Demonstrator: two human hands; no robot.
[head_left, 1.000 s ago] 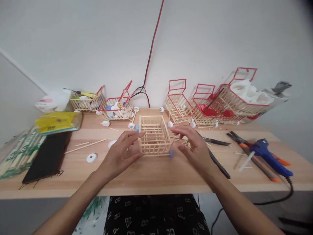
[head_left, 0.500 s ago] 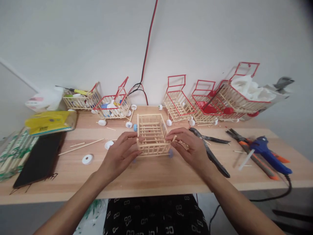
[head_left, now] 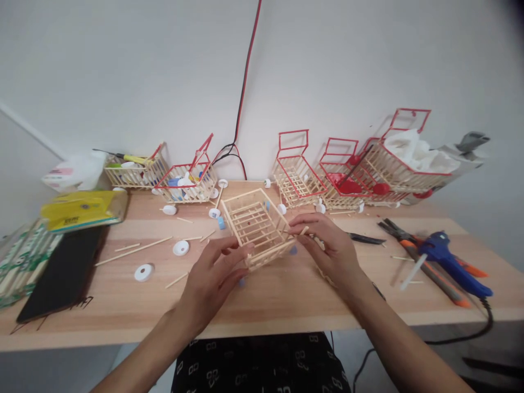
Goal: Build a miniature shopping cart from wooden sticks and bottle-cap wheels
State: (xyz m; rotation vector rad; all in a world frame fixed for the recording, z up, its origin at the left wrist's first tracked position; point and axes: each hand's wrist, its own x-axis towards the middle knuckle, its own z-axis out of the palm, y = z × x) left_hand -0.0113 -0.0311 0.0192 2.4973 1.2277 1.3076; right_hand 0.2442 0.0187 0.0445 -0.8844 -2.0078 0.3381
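Observation:
A small cart basket [head_left: 256, 221] built of thin wooden sticks sits turned at an angle on the table between my hands, with blue caps as wheels beneath it. My left hand [head_left: 223, 265] grips its near left corner, thumb on the top rail. At the right corner, my right hand [head_left: 329, 245] is closed, with the fingertips at the basket's edge. A short wooden stick [head_left: 303, 231] pokes out from between the right thumb and fingers; its other end is hidden. Black-handled scissors [head_left: 366, 238] lie partly under my right hand.
Finished miniature carts with red trim [head_left: 298, 174] line the wall, some filled. White caps [head_left: 144, 272] and loose sticks lie left of the basket. A blue glue gun [head_left: 444, 256] and orange-handled pliers [head_left: 426, 262] are at right; a black phone-like slab [head_left: 61, 275] and yellow packet [head_left: 84, 209] are at left.
The basket has been turned counterclockwise, its near right corner swinging away from me. My left hand has shifted slightly right and nearer; my right hand has moved a little right with the stick.

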